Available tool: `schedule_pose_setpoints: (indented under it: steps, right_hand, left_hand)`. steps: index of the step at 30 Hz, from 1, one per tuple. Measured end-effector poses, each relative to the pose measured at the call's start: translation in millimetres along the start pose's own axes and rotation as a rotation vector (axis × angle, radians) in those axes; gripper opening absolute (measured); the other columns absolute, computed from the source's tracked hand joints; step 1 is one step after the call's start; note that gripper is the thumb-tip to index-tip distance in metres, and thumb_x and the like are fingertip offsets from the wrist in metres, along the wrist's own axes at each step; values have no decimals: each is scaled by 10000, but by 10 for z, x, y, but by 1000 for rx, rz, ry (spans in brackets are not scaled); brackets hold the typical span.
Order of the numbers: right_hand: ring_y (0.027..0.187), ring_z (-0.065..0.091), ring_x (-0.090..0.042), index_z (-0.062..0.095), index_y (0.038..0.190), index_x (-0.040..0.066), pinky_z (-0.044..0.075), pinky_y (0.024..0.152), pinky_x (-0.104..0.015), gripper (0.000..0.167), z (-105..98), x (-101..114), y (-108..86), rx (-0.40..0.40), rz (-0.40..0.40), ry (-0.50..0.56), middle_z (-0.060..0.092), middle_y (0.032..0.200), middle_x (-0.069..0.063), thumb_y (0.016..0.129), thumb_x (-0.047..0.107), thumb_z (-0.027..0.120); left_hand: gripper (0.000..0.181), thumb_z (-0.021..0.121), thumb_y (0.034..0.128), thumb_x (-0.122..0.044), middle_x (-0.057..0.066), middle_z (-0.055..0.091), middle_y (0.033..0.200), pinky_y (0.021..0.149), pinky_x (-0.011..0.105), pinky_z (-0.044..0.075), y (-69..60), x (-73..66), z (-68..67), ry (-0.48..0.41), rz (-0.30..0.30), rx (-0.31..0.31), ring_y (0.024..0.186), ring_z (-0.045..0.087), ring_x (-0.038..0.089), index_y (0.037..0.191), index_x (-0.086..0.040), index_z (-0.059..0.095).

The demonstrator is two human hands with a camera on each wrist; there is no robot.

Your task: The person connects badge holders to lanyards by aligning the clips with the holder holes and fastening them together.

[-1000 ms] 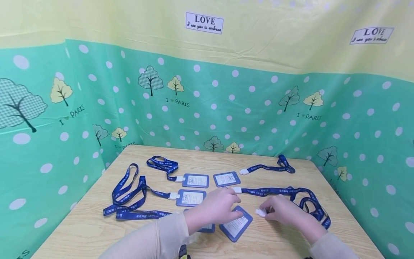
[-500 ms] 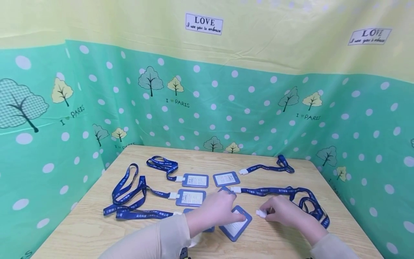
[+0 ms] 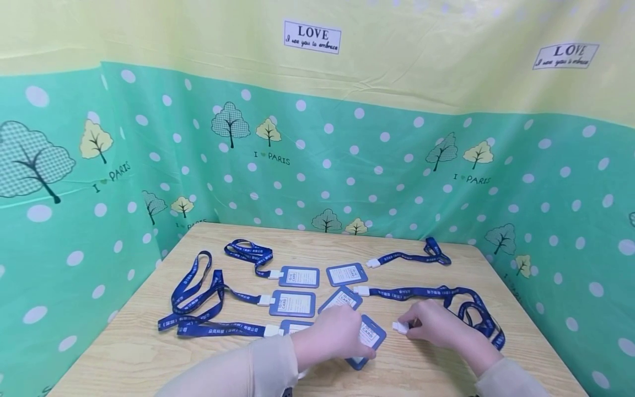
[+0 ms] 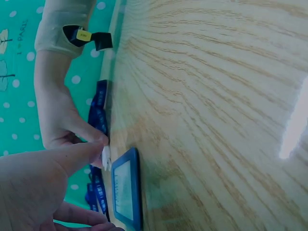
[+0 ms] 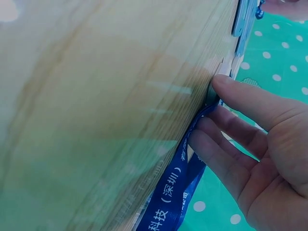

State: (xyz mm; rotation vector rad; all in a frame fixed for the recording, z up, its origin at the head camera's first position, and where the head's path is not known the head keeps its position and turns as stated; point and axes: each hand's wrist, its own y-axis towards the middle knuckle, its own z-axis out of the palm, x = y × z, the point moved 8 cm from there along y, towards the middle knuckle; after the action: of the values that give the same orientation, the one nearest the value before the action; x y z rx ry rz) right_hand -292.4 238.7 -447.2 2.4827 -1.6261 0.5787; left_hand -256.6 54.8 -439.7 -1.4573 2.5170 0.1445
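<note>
Blue ID card holders with white cards lie on a wooden table. My left hand (image 3: 334, 333) is over the nearest middle card holder (image 3: 374, 332), its thumb at the lower right edge; the head view hides its other fingers. The left wrist view shows the thumb and fingers spread apart beside that card holder (image 4: 126, 190), which lies flat. To the right, my right hand (image 3: 431, 325) pinches a lanyard by its white clip (image 3: 399, 328), a short gap from the card holder. The blue strap (image 5: 168, 192) runs under the fingers in the right wrist view.
On the left, several card holders (image 3: 292, 303) are joined to blue lanyards (image 3: 198, 300). Behind my hands lie two more card holders (image 3: 346, 274), with lanyard clips (image 3: 362, 290) beside them. A green and yellow patterned cloth (image 3: 317, 165) hangs around the table (image 3: 297, 234).
My left hand has drawn back toward me, uncovering the middle card holder by the clip. Its thumb has slid down to the nearest holder's lower edge. The right hand stays put.
</note>
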Motion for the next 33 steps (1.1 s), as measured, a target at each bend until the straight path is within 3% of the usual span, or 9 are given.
schedule_pose_setpoints:
  steps: [6, 14, 22, 33]
  right_hand:
    - [803, 595, -73, 808, 1055, 192, 555, 755, -333, 285, 13, -12, 3, 10, 52, -1, 692, 930, 110, 782, 131, 865]
    - [744, 557, -59, 808, 1055, 180, 522, 693, -272, 278, 22, -3, 3, 5, 59, -5, 678, 901, 121, 789, 121, 861]
    - [738, 555, -69, 807, 1053, 174, 519, 677, -257, 287, 10, 7, -4, -4, 63, -1, 677, 897, 115, 779, 113, 867]
    - [749, 561, -55, 807, 1057, 178, 528, 700, -276, 277, 24, -8, 11, 6, 51, -24, 682, 908, 119, 789, 128, 861]
  left_hand:
    - [571, 830, 693, -672, -65, 532, 635, 469, 242, 435, 11, 0, 62, 37, -21, 16, 538, 505, 96, 746, -124, 678]
    - [588, 859, 648, -666, -35, 567, 723, 503, 261, 467, 26, -29, 113, 145, 19, -20, 602, 497, 108, 797, -117, 709]
    - [578, 856, 663, -657, -25, 577, 736, 491, 259, 458, 33, -42, 122, 153, 26, -11, 603, 499, 111, 820, -114, 736]
    - [540, 867, 685, -609, -8, 600, 790, 568, 250, 491, 43, -52, 140, 144, 51, 9, 651, 508, 112, 830, -107, 732]
